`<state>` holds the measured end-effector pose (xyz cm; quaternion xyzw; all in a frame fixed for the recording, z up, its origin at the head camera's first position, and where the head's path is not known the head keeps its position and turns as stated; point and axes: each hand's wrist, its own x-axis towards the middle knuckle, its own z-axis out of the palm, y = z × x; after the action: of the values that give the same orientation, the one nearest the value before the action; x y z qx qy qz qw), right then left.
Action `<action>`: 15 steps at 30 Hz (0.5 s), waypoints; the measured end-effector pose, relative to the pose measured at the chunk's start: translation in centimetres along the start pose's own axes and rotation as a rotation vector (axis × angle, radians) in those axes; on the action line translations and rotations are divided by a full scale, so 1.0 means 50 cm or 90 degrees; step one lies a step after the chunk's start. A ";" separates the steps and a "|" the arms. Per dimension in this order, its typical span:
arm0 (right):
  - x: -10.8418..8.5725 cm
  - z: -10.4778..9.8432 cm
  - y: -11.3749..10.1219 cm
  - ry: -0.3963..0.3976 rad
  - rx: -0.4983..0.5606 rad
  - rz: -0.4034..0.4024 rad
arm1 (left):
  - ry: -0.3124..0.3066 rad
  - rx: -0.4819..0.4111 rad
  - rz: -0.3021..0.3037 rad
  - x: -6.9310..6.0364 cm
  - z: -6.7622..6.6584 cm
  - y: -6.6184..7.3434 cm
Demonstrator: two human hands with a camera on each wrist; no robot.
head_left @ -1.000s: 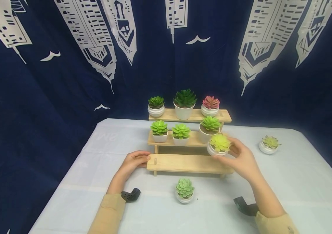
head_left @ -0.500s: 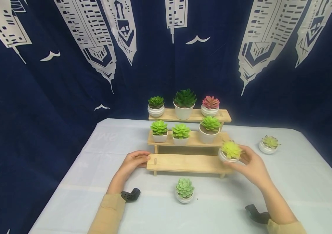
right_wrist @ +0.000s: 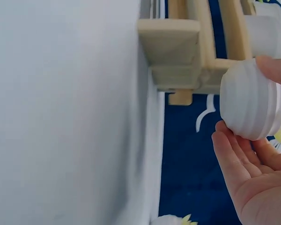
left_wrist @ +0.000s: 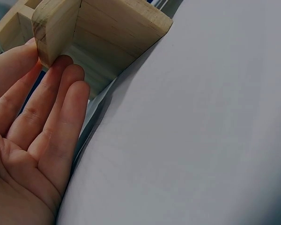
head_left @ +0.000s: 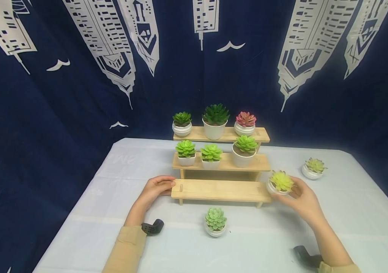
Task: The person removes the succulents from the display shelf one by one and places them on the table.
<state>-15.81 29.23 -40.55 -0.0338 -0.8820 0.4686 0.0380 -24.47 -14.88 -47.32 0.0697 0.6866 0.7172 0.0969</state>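
In the head view a three-tier wooden stand (head_left: 218, 190) bears several potted succulents on its upper two tiers; its lowest tier is bare. My left hand (head_left: 155, 189) pinches the left end of the lowest tier, and in the left wrist view the thumb and fingers of that hand (left_wrist: 35, 126) meet at the board's edge (left_wrist: 51, 33). Just off the stand's right end, my right hand (head_left: 304, 199) holds a yellow-green succulent (head_left: 281, 181) in a white pot. The right wrist view has that ribbed pot (right_wrist: 248, 101) between thumb and fingers, raised above the table.
A pale green succulent (head_left: 216, 220) in a white pot stands on the white table (head_left: 88, 227) before the stand. Another small succulent (head_left: 314, 167) sits at the back right. Dark blue cloth with white printed buildings (head_left: 180, 87) hangs behind.
My right hand has moved right and toward me with the yellow-green succulent, from over the lowest tier's right part to beyond its end. My left hand has stayed in place.
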 end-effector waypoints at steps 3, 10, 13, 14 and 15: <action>-0.002 -0.001 0.009 -0.002 -0.004 0.018 | 0.000 -0.004 0.002 0.000 0.000 0.000; 0.000 -0.003 0.035 -0.006 -0.026 0.032 | -0.002 -0.004 0.010 0.001 0.000 -0.001; 0.000 -0.004 0.044 -0.011 -0.035 0.037 | -0.003 -0.005 0.007 0.000 0.000 -0.002; 0.000 -0.004 0.046 -0.012 -0.037 0.038 | -0.002 -0.006 0.005 0.001 0.000 -0.002; -0.001 -0.005 0.048 -0.012 -0.040 0.038 | -0.002 -0.006 0.005 0.001 -0.001 -0.002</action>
<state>-15.70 30.76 -42.41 -0.0569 -0.8953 0.4416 0.0146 -24.50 -14.90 -47.43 0.0733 0.6826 0.7207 0.0957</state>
